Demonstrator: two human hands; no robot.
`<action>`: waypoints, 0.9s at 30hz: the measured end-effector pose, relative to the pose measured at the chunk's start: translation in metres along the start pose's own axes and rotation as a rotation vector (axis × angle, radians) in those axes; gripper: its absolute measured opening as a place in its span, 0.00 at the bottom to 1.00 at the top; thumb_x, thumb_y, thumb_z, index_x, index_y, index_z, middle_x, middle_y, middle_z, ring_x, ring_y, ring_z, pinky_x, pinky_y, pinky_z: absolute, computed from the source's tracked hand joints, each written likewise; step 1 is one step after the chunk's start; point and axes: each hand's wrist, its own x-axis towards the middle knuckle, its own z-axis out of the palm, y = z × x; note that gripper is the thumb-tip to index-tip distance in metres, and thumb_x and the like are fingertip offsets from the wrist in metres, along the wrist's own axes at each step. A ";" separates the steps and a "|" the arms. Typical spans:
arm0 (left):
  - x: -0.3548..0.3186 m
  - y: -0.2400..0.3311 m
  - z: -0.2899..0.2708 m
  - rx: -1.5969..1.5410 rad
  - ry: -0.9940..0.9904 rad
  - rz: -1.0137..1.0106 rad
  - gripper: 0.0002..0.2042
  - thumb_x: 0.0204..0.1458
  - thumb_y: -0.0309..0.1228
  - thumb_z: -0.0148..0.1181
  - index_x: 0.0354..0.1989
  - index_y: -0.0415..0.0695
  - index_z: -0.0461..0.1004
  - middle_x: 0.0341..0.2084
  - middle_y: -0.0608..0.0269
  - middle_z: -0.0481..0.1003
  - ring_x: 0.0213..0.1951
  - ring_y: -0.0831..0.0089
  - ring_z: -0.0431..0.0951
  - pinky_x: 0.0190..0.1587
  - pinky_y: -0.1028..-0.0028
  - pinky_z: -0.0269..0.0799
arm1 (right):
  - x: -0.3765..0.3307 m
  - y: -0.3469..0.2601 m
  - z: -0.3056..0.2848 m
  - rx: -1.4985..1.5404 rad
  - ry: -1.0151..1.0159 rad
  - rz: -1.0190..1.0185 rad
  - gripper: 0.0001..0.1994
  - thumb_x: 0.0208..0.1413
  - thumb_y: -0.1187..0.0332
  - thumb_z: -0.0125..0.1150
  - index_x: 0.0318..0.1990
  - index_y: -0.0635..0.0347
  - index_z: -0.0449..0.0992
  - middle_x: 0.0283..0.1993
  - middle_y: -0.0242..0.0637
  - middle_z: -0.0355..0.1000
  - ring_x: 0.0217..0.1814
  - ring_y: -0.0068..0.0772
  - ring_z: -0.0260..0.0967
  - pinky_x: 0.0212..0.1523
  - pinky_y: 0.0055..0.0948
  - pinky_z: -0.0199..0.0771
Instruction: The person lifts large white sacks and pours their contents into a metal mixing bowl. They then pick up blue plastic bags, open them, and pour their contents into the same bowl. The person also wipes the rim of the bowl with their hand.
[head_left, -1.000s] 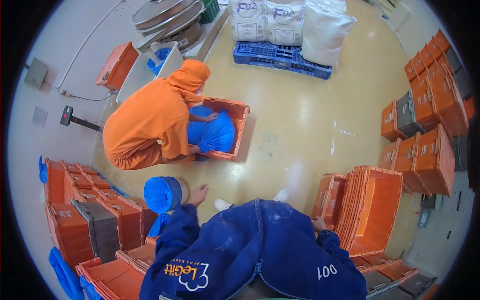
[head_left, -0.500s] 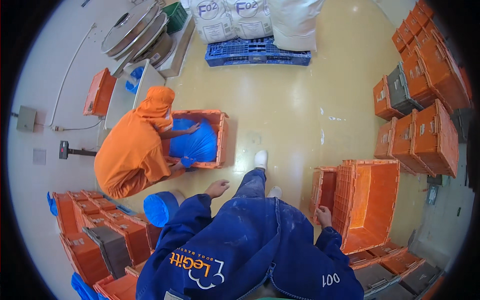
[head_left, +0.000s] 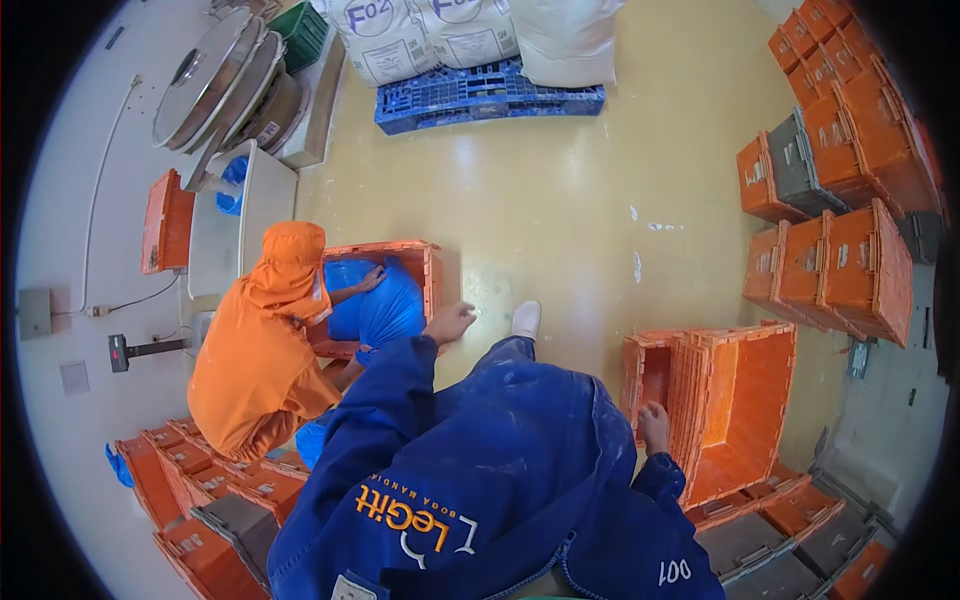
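The left hand (head_left: 452, 323) hangs with fingers apart and loosely bent, holding nothing; it shows just beside the near right corner of an orange crate (head_left: 433, 275), with no contact visible. This crate stands toward the floor's (head_left: 540, 230) left edge and contains a bulging blue bag (head_left: 392, 308), its walls probably keeping the soft load from slumping. A co-worker (head_left: 255, 345) in orange crouches along its left side, one hand (head_left: 372, 278) resting on the bag, perhaps to steady it.

The right hand (head_left: 655, 425) is half curled with nothing seen in its grasp, in front of nested crates (head_left: 690, 400) on the floor's right side; whether it touches them I cannot tell. Nesting likely saves room. Toward the far end, white sacks (head_left: 465, 45) stand upright on a blue pallet (head_left: 480, 108), presumably to keep them off the floor.
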 end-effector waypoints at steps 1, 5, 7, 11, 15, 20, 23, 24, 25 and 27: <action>0.011 0.014 -0.006 0.006 0.004 0.018 0.21 0.55 0.42 0.52 0.51 0.40 0.71 0.43 0.48 0.76 0.46 0.56 0.75 0.51 0.64 0.69 | 0.005 -0.005 0.006 0.047 0.025 -0.050 0.16 0.58 0.66 0.54 0.51 0.67 0.70 0.42 0.40 0.73 0.43 0.29 0.71 0.41 0.25 0.71; 0.033 0.062 -0.021 -0.002 -0.015 0.052 0.21 0.55 0.41 0.52 0.53 0.41 0.70 0.44 0.49 0.75 0.46 0.57 0.76 0.51 0.64 0.69 | -0.010 -0.032 0.035 -0.028 -0.117 -0.086 0.19 0.55 0.65 0.58 0.51 0.67 0.70 0.40 0.40 0.74 0.41 0.29 0.71 0.45 0.26 0.70; 0.036 0.063 -0.016 -0.026 -0.067 0.038 0.21 0.55 0.42 0.52 0.53 0.41 0.69 0.45 0.50 0.75 0.47 0.58 0.75 0.51 0.64 0.68 | 0.011 0.015 0.040 0.005 -0.198 -0.074 0.20 0.54 0.66 0.59 0.53 0.67 0.69 0.44 0.43 0.74 0.42 0.30 0.72 0.44 0.27 0.71; 0.016 0.033 0.012 0.061 -0.194 -0.008 0.22 0.55 0.42 0.52 0.54 0.41 0.69 0.45 0.50 0.75 0.48 0.57 0.75 0.51 0.64 0.69 | 0.021 0.042 0.030 0.025 -0.228 0.024 0.20 0.54 0.67 0.58 0.53 0.67 0.69 0.43 0.42 0.74 0.42 0.30 0.72 0.43 0.26 0.70; -0.010 -0.016 0.032 0.121 -0.235 -0.090 0.22 0.54 0.43 0.52 0.52 0.40 0.70 0.44 0.49 0.76 0.48 0.57 0.75 0.50 0.65 0.69 | 0.006 0.009 0.012 -0.102 -0.128 0.136 0.20 0.54 0.67 0.58 0.53 0.67 0.69 0.42 0.40 0.74 0.41 0.29 0.72 0.42 0.26 0.71; -0.034 -0.032 0.019 0.113 -0.032 -0.175 0.22 0.53 0.44 0.53 0.50 0.40 0.73 0.45 0.48 0.75 0.49 0.55 0.74 0.51 0.64 0.69 | 0.004 -0.027 -0.006 -0.151 -0.132 0.085 0.18 0.55 0.66 0.58 0.50 0.69 0.71 0.48 0.42 0.72 0.50 0.32 0.69 0.51 0.29 0.68; -0.039 -0.030 0.027 0.098 0.068 -0.159 0.21 0.53 0.43 0.52 0.49 0.40 0.73 0.45 0.48 0.75 0.49 0.54 0.75 0.51 0.63 0.69 | 0.018 -0.016 -0.021 -0.107 -0.181 0.026 0.20 0.54 0.65 0.59 0.51 0.69 0.70 0.48 0.43 0.72 0.49 0.33 0.70 0.51 0.29 0.69; -0.042 -0.029 0.030 0.125 0.101 -0.149 0.21 0.53 0.43 0.52 0.48 0.40 0.73 0.45 0.49 0.75 0.48 0.55 0.75 0.51 0.64 0.69 | 0.026 -0.008 -0.023 -0.054 -0.215 0.025 0.21 0.54 0.65 0.59 0.52 0.69 0.69 0.49 0.44 0.72 0.49 0.33 0.70 0.50 0.29 0.69; -0.040 -0.022 0.036 0.154 0.117 -0.118 0.21 0.53 0.43 0.52 0.48 0.39 0.74 0.44 0.49 0.76 0.48 0.56 0.75 0.51 0.64 0.69 | 0.033 0.005 -0.033 0.007 -0.224 0.030 0.21 0.54 0.65 0.59 0.53 0.69 0.69 0.49 0.44 0.72 0.49 0.33 0.70 0.50 0.29 0.69; -0.042 -0.011 0.058 0.108 0.102 -0.087 0.20 0.53 0.42 0.52 0.47 0.38 0.74 0.43 0.50 0.76 0.47 0.57 0.76 0.51 0.64 0.69 | 0.036 0.020 -0.054 -0.043 -0.149 -0.073 0.20 0.54 0.63 0.59 0.51 0.67 0.71 0.45 0.42 0.74 0.47 0.33 0.72 0.48 0.28 0.70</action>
